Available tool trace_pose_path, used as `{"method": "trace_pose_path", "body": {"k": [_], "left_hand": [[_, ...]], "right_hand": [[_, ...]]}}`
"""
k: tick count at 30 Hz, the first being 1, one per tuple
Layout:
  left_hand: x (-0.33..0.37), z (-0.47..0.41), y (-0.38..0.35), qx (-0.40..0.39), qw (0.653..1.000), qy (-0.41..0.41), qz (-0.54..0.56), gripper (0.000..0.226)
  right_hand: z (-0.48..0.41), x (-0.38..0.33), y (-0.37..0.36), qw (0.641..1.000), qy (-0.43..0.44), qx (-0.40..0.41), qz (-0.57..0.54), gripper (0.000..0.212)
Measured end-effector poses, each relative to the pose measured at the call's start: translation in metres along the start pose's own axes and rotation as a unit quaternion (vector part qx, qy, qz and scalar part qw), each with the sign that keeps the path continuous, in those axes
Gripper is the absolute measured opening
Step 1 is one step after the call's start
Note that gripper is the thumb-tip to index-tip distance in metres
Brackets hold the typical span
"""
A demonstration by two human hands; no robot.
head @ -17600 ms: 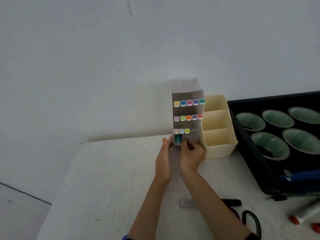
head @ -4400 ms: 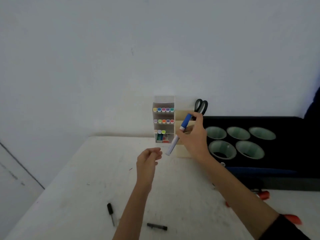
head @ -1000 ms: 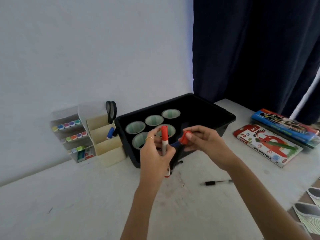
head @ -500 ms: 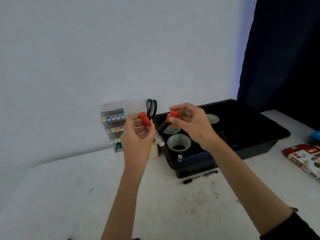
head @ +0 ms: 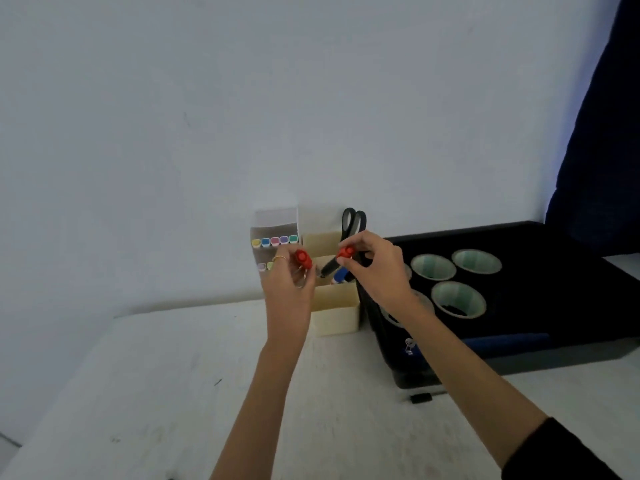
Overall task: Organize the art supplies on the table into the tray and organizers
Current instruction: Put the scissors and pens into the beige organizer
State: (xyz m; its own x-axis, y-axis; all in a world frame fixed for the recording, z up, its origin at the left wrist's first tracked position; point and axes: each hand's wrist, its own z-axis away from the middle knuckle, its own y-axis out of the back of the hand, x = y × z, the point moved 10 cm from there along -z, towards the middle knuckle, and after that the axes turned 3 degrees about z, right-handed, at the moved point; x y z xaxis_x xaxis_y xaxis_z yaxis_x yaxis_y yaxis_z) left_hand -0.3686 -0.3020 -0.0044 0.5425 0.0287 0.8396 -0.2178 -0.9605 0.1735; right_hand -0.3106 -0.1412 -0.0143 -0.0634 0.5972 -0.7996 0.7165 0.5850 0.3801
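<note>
Head view: a person holds both hands above a white table (head: 173, 393) set against a pale wall.
Left hand (head: 289, 292): raised in front of the rack (head: 277, 223), fingers curled round the left marker (head: 303, 258). Only the marker's red cap shows above the fingers; its body is hidden. A ring sits on one finger.
Right hand (head: 375, 271): fingertips pinch the right marker (head: 331, 265) at its red cap. The dark body slants down and left, its tip over the middle compartment of the organizer (head: 334, 313). Whether the tip touches anything cannot be told.
Organizer: cream, with stepped compartments, just left of the tray (head: 554, 348). Scissors (head: 353, 221) stand handles-up in the back compartment. A blue marker (head: 341, 277) leans in the middle one, just beside the right marker's tip.
Rack: clear, just left of the organizer, partly behind the left hand. A row of coloured caps (head: 275, 240) fills an upper shelf, and two more caps show below.
Tray: black, holding green-lined rings (head: 459, 299); the right wrist covers part of two. A blue strip (head: 502, 341) lies along its near wall.
Curtain (head: 606, 133): dark blue, at the right edge.
Sleeve (head: 554, 455): black, on the right forearm.
</note>
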Motion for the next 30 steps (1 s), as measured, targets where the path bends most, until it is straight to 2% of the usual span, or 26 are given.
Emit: {"method": "trace_pose_path", "body": {"k": [5,10,16,20,26,30], "left_hand": [[-0.034,-0.011,-0.02,-0.043,0.996,0.005,-0.077,0.014],[-0.065,-0.022,-0.042,-0.095,0.989,0.041,-0.105,0.011],[-0.082,-0.029,-0.059,-0.126,0.976,0.053,-0.171,0.026],[-0.088,-0.028,-0.071,-0.167,0.97,0.057,-0.168,0.038],[-0.094,-0.023,-0.071,-0.169,0.969,0.071,-0.168,0.033],[-0.092,-0.02,-0.077,-0.199,0.959,0.068,-0.191,0.037]], "right_hand": [[-0.009,0.02,-0.021,0.998,-0.019,-0.039,0.04,0.017],[-0.017,0.035,-0.037,0.992,-0.024,-0.075,0.1,0.019],[-0.019,0.039,-0.052,0.972,0.022,-0.144,0.184,0.023],[-0.024,0.032,-0.055,0.96,0.041,-0.161,0.225,0.026],[-0.018,0.034,-0.054,0.967,0.025,-0.149,0.203,0.031],[-0.015,0.04,-0.052,0.965,0.027,-0.157,0.209,0.037]]}}
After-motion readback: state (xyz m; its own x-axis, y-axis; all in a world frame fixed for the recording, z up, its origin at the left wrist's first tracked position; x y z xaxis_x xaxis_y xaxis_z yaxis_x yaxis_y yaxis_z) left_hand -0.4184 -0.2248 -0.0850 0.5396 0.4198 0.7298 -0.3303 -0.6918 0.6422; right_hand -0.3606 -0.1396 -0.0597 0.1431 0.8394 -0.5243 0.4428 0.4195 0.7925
